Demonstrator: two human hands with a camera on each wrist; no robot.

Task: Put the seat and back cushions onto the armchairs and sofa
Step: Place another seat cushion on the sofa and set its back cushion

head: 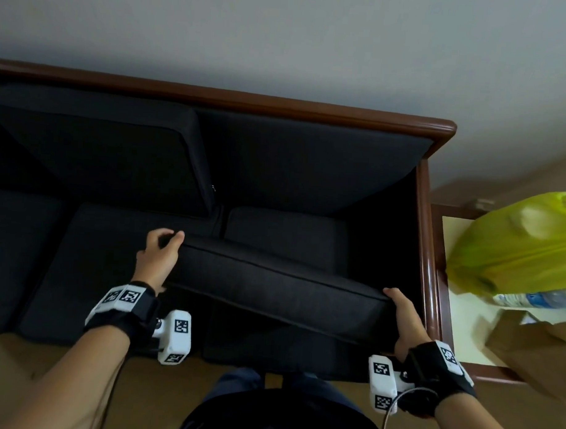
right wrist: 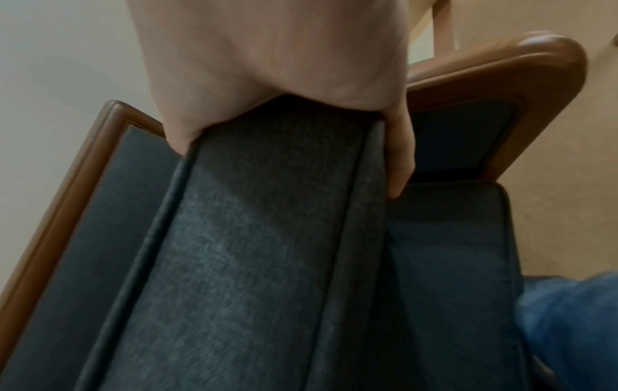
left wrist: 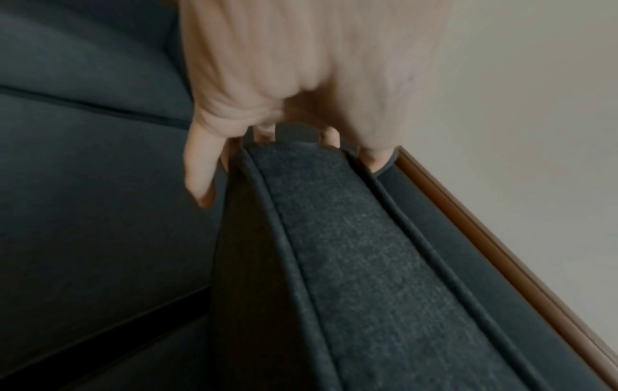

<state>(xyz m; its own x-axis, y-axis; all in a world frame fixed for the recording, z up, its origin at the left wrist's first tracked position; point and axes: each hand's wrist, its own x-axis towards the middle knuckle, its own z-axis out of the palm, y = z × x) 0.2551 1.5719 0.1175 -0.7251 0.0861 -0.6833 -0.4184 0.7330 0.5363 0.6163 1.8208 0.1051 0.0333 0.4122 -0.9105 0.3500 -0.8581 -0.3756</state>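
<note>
So the dark cushion [head: 272, 287] is held up between both hands, running across the lower middle of the head view, tilted so its left end sits higher in the frame than its right. The left hand [head: 158, 258] grips the left end with fingers curled over the top edge, and the left wrist view shows the fingers [left wrist: 200, 169] wrapped around the piped corner. The right hand [head: 406, 321] clamps the right end, thumb on top; in the right wrist view the fingers [right wrist: 399, 158] go down the far face of the cushion.

It hangs over the right-hand seat cushion [head: 284, 233] of the sofa [head: 279, 105], which fills the middle of the frame with its brown wood rail along the top. Two more seat cushions lie to the left. One back cushion [head: 101, 143] leans against the backrest in the upper left; the spot on the right looks like bare upholstered backrest, though it's pretty dark there so hard to be sure.

Far right of the frame there's a table [head: 464, 323] just beside the sofa's wooden arm, with a yellow-green plastic bag [head: 524, 242], a water bottle [head: 535, 300] and a brown paper bag [head: 533, 354] on it.
</note>
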